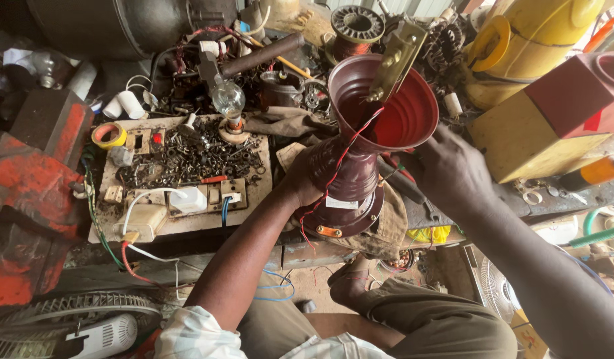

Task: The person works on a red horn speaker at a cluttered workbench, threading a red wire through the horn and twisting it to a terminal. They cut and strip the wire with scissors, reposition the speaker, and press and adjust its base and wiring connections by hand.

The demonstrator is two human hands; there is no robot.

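Gripping the narrow waist of a maroon, funnel-shaped ribbed plastic housing (360, 156), the left hand (300, 181) holds it upright over the cluttered workbench (187, 223). The right hand (450, 169) curls against its flared rim, clasp unclear. A brass bracket (396, 60) and loose red wires (340, 166) hang unfixed, so assembly looks unfinished.

Small electrical repair workshop. Cluttered workbench (187, 229): wooden test board (180, 176) with switches, sockets, bare bulb (228, 98) and a heap of loose screws (187, 154). Red bench vise (27, 193) at left, copper wire coil (355, 30), yellow tape roll (109, 135), fan grilles (81, 307) on floor, yellow and maroon appliance casings (533, 126) piled at right.
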